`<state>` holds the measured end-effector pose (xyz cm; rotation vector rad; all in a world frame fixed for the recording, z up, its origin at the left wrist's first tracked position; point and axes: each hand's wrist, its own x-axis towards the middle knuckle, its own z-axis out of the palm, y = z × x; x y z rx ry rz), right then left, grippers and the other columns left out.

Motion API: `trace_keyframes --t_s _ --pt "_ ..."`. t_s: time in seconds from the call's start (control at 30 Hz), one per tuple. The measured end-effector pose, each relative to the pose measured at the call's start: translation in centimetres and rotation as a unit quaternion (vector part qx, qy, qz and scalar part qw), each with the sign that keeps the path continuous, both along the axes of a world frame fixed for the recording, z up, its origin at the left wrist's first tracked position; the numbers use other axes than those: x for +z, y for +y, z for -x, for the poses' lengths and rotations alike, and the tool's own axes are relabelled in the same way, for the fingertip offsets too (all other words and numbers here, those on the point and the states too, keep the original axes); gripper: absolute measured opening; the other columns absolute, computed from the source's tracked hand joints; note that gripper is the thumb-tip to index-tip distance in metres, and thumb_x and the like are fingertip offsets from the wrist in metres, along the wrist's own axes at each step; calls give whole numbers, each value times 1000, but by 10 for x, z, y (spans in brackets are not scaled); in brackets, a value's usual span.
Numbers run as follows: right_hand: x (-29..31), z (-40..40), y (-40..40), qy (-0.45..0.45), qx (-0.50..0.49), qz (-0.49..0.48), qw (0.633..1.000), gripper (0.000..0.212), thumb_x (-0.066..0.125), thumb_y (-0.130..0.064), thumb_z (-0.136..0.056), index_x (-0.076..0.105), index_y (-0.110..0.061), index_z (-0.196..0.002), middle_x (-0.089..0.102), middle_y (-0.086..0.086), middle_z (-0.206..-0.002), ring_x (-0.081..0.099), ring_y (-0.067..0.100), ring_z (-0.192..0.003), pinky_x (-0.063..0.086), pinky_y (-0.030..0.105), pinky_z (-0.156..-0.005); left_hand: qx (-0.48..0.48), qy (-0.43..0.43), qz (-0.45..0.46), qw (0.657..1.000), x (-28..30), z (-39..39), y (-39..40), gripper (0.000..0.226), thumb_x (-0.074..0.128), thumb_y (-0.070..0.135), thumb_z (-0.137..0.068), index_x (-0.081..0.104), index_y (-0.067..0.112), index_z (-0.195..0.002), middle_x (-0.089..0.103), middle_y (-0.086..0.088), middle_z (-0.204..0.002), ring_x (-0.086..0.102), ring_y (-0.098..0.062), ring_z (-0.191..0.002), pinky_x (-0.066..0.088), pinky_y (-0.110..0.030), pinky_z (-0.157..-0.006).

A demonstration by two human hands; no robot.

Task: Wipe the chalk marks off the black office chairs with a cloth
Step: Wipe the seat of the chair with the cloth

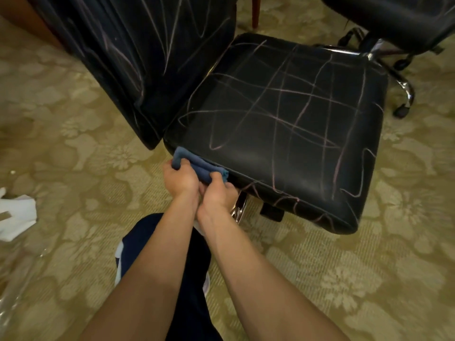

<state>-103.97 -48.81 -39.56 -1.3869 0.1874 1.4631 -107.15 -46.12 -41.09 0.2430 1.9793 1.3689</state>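
Note:
A black office chair's seat point(283, 124) fills the middle of the view, crossed by many pale chalk lines. Its backrest point(138, 57) stands at upper left, also streaked with chalk. A folded blue cloth point(197, 164) lies against the seat's near left corner. My left hand point(181, 179) grips the cloth's left end. My right hand point(218, 190) grips its right end, just below the seat edge. Both hands are close together, touching.
A second black chair point(394, 18) with chrome wheeled legs point(403, 94) stands at upper right, faint chalk on it. Patterned beige carpet point(73, 143) covers the floor. White paper point(17, 215) lies at far left. A wooden leg point(255, 11) stands behind the seat.

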Motion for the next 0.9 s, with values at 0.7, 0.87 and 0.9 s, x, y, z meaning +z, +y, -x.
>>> trace_keyframes --t_s 0.7,0.87,0.9 --pt "0 -36 -17 56 -67 -6 996 4 66 -4 -91 62 -4 -89 70 19 -101 72 29 -91 60 26 -69 -116 -40 -9 992 -8 -6 -7 17 58 19 -90 54 22 -106 65 -10 -110 67 -25 -100 56 -48 -92" --pt "3 -7 -5 71 -73 10 995 11 66 -5 -91 61 -6 -82 68 12 -85 69 20 -70 60 32 -77 -27 -59 -17 998 -9 14 10 29 65 15 -90 52 8 -115 66 -11 -106 69 -23 -94 59 -35 -78" --pt "3 -7 -6 71 -74 7 995 11 66 -5 -92 61 -6 -82 68 12 -84 69 20 -70 60 33 -79 -22 -62 -16 998 -9 12 8 28 67 16 -90 56 6 -114 68 -9 -102 70 -20 -89 58 -30 -71"
